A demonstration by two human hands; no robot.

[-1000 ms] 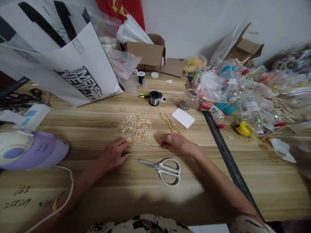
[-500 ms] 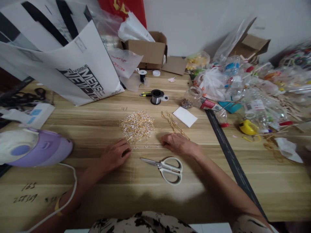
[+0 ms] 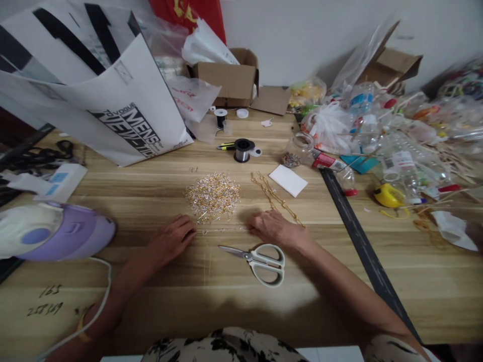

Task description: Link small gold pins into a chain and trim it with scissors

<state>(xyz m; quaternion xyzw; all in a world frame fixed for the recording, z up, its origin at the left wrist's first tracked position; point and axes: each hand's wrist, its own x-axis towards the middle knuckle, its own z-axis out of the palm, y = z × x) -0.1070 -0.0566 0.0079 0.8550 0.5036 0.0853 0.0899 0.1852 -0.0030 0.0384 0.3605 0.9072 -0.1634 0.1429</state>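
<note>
My left hand (image 3: 171, 237) and my right hand (image 3: 272, 227) rest on the wooden table (image 3: 158, 196), fingers curled, each pinching one end of a thin silvery chain (image 3: 222, 230) stretched straight between them. Just beyond the chain lies a heap of small gold and clear beaded pins (image 3: 212, 195). A gold chain (image 3: 275, 197) runs from the pile's right side down toward my right hand. White-handled scissors (image 3: 260, 257) lie shut just in front of the chain.
A purple and white iron (image 3: 53, 232) with its cord sits at the left. A large white printed bag (image 3: 109, 95) and cardboard boxes (image 3: 230, 78) stand behind. A wire spool (image 3: 242, 150), white card (image 3: 289, 180), bead jar (image 3: 296, 151) and black ruler (image 3: 362, 246) lie right, beside cluttered bottles.
Both hands have shifted slightly left along the table, the chain still taut between them. The view has tilted a little.
</note>
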